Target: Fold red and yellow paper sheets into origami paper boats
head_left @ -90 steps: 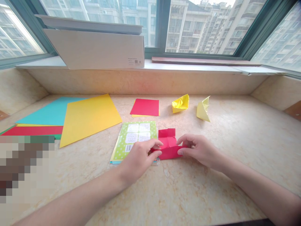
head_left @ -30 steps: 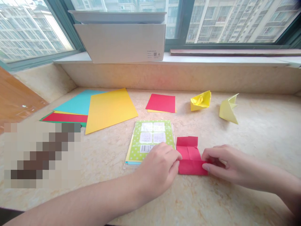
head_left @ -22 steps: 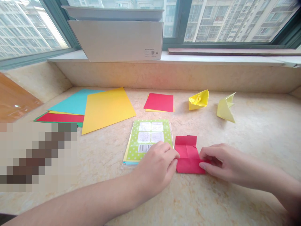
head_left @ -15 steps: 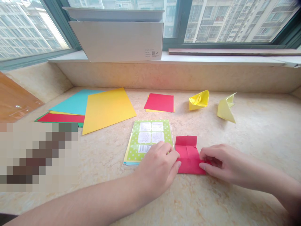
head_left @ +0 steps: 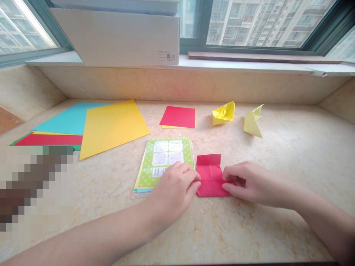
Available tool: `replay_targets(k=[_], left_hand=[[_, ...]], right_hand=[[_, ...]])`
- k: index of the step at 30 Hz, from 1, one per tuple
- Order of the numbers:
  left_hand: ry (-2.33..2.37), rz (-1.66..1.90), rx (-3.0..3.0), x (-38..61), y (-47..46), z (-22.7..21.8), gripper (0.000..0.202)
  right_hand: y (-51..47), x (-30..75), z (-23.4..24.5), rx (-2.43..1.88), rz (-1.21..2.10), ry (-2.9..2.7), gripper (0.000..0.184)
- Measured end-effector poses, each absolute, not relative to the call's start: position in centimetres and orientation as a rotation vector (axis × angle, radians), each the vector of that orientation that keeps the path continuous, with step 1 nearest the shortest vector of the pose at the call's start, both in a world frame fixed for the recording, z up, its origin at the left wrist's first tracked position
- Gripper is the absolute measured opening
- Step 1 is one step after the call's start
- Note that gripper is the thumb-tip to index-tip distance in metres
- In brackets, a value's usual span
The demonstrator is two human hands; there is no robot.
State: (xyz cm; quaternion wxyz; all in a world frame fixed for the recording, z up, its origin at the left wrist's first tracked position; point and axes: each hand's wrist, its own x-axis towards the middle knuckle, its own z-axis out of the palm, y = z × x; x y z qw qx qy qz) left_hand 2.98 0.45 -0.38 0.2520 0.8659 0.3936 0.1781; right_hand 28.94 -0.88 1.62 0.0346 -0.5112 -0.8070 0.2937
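A folded sheet of red origami paper (head_left: 210, 181) lies on the stone counter between my hands, its creases showing and its far edge forming a raised band. My left hand (head_left: 179, 184) pinches its left side, thumb and forefinger together. On the opposite side my right hand (head_left: 240, 181) grips the right edge between thumb and fingers, hiding that corner. Partly under my left hand is a green dotted packet of origami paper (head_left: 148, 171) with a barcode and printed white boxes.
Large coloured sheets, a yellow one (head_left: 113, 127) on top, lie at left. Behind the packet is a small red square (head_left: 179, 116) over a yellow one. Two folded yellow paper pieces (head_left: 224, 113) (head_left: 253, 122) stand at back right. A white box (head_left: 119, 38) rests on the windowsill.
The whole view has shifted, so everything sits further left and slightly higher. Both hands keep their hold on the red paper, with little visible change in its folds.
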Motion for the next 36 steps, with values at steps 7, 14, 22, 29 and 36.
replay_targets(k=[7, 14, 22, 29, 36], left_hand=[[1.075, 0.481, 2.346, 2.9, 0.4, -0.4, 0.013], [1.068, 0.464, 2.366, 2.9, 0.2, 0.1, 0.011], [1.057, 0.390, 2.424, 2.7, 0.1, 0.2, 0.016], [1.038, 0.378, 2.446, 2.6, 0.0, 0.2, 0.017], [1.036, 0.379, 2.445, 2.6, 0.0, 0.1, 0.020]], right_hand=[[-0.8, 28.8, 1.7, -1.563, 0.866, -2.506, 0.026], [-0.8, 29.0, 1.8, -1.536, 0.879, -2.505, 0.021], [-1.0, 28.9, 2.7, -1.423, 1.011, -2.424, 0.013], [-1.5, 28.4, 3.9, -1.340, 1.149, -2.334, 0.013], [-1.8, 28.1, 2.2, -1.240, 1.181, -2.243, 0.021]])
